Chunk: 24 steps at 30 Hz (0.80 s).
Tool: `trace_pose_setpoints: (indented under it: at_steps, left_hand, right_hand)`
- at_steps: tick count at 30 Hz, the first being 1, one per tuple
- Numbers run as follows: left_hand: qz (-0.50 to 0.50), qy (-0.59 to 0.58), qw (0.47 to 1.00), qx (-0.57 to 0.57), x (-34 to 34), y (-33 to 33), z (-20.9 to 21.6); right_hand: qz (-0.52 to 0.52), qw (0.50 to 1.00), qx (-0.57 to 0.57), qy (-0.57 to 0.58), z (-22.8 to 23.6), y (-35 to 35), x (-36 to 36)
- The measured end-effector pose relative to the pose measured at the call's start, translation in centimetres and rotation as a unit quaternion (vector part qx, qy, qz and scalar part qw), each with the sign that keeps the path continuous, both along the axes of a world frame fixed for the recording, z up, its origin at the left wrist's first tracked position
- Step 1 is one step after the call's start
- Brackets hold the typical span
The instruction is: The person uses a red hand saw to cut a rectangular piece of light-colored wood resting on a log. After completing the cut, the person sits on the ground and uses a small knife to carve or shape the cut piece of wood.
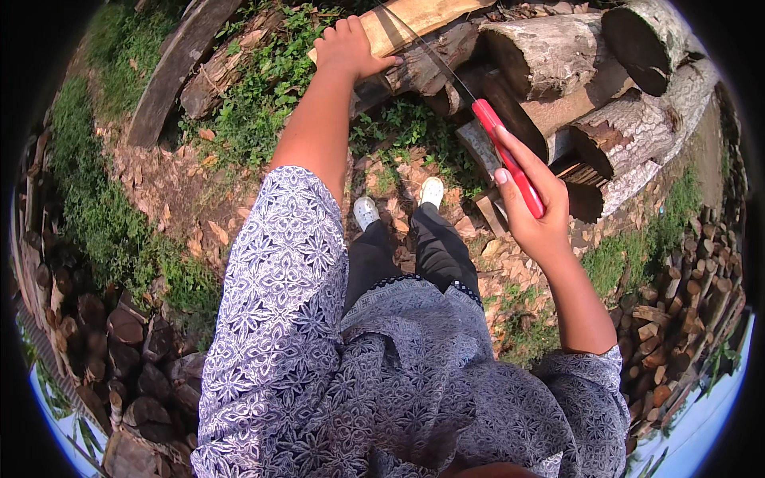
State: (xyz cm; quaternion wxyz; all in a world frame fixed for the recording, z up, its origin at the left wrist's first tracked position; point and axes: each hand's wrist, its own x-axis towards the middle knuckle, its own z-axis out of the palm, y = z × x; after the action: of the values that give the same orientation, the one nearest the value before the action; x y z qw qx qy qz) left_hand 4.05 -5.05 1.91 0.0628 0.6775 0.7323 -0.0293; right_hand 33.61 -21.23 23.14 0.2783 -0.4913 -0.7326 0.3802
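A pale, split piece of wood [410, 25] lies across other logs at the top of the view. My left hand [347, 52] grips its left end, the fingers over the top and the thumb stretched toward the right. In my right hand [535, 199] is a hand saw with a red handle [510, 155], the fingers closed around it. Its thin, dark blade [434, 57] runs up and to the left across the wood, to the right of my left hand. The blade's tip passes out of the picture, and whether its teeth have cut in I cannot tell.
Thick cut logs [550, 52] are heaped at the upper right. A curved timber [171, 76] leans at the upper left. Stacked firewood stands on both sides, on the right [677, 311] and left [127, 350]. Dry leaves and weeds cover the ground around my shoes [431, 191].
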Motion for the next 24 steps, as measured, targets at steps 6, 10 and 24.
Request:
trace_pose_setpoints:
  at_steps: [6,10,24]
  left_hand:
    - [-0.004,-0.025,1.000,0.016,0.4,0.1,0.1]
    - [0.010,-0.031,0.999,0.010,0.8,0.0,0.4]
    - [0.039,-0.064,0.997,-0.007,0.9,-0.7,2.1]
  right_hand:
    - [-0.024,1.000,-0.009,-0.014,2.3,2.2,-1.4]
    - [-0.024,1.000,-0.005,0.008,0.8,4.6,-3.7]
    - [-0.024,0.997,-0.058,-0.035,3.9,4.6,-3.2]
